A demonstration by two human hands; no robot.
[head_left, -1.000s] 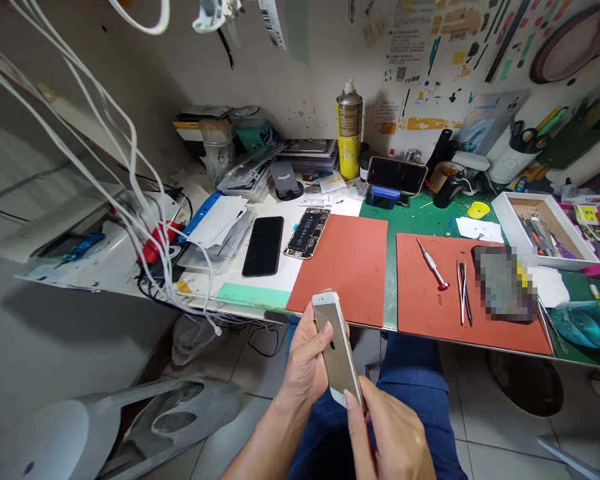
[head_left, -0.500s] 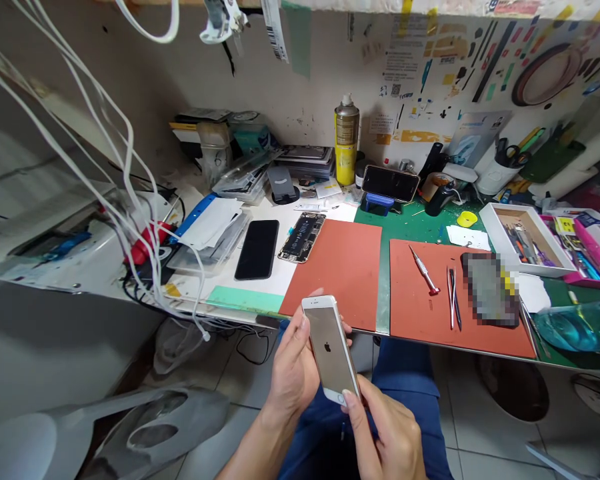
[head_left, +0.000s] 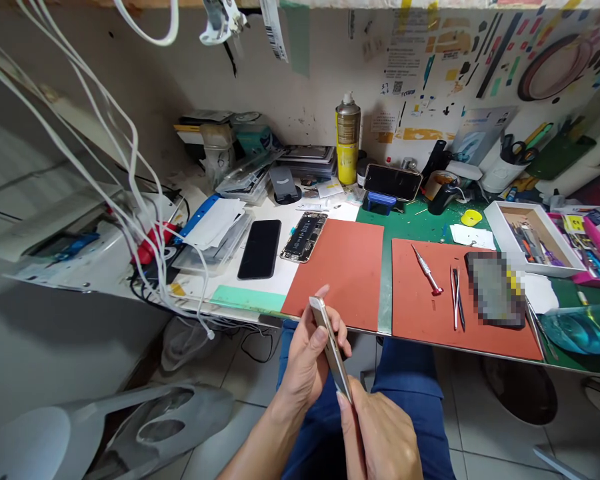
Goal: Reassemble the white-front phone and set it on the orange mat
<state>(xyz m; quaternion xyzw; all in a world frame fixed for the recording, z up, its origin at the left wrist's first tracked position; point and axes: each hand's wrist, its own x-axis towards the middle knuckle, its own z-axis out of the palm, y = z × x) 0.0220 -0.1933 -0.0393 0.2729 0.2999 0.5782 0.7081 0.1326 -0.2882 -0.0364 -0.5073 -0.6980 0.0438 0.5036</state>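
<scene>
A smartphone [head_left: 333, 353] with a white front and pale metal edge is held between my hands, below the front edge of the bench. It is turned almost edge-on, so its screen shows only as a narrow strip. My left hand [head_left: 310, 357] grips the upper part, thumb at the side and fingers behind. My right hand [head_left: 380, 430] holds the lower end between thumb and fingers. On the bench beyond lie a dark phone [head_left: 259, 249] and an opened phone body [head_left: 305, 237] with its battery and inner parts showing.
Orange mats [head_left: 345, 260] cover the bench front. On the right one lie a screwdriver [head_left: 427, 269], tweezers [head_left: 454, 300] and a blurred-out dark item [head_left: 495, 290]. White cables [head_left: 130, 140] hang at left. A yellow spray can [head_left: 347, 143] and a tool box [head_left: 535, 237] stand behind.
The phone has rotated from showing its screen with the apple logo to nearly edge-on. My left fingers have shifted around its upper part; both hands still hold it.
</scene>
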